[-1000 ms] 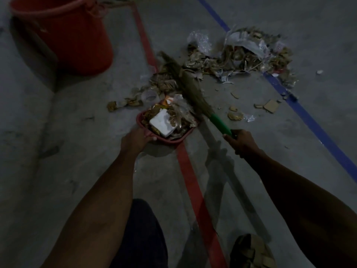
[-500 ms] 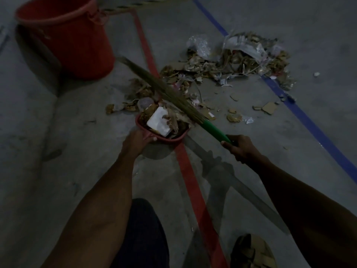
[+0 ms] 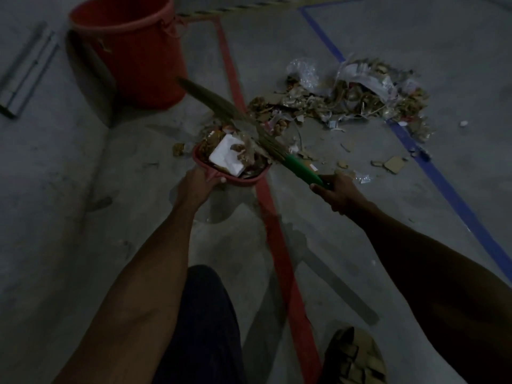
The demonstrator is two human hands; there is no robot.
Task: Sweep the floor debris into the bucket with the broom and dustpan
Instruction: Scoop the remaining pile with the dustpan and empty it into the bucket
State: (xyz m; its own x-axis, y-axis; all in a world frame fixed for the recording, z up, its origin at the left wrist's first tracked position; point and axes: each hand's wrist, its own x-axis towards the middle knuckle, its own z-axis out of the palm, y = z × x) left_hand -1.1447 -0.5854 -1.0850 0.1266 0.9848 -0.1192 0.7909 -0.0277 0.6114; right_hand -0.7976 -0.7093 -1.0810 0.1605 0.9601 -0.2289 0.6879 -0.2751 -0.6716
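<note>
My left hand [image 3: 195, 187] grips the handle of a red dustpan [image 3: 201, 159], which is heaped with brown scraps and a white foam piece [image 3: 225, 156]. My right hand [image 3: 336, 194] holds the green handle of a grass broom [image 3: 300, 169]. Its bristles [image 3: 221, 102] lie across the dustpan's load and point up-left toward the red bucket [image 3: 135, 48], which stands at the far left. A big pile of debris [image 3: 346, 101], paper, cardboard and clear plastic, lies on the floor to the right of the dustpan.
A red floor line [image 3: 279, 245] runs under the dustpan; a blue line [image 3: 448, 189] passes on the right. Loose cardboard bits [image 3: 393, 164] lie near my right hand. Metal bars [image 3: 27, 67] lie at far left. My sandalled foot [image 3: 354, 356] is at the bottom.
The broom has swung left from the floor debris to lie over the loaded dustpan, its tip now pointing toward the bucket. The dustpan looks slightly raised and shifted left.
</note>
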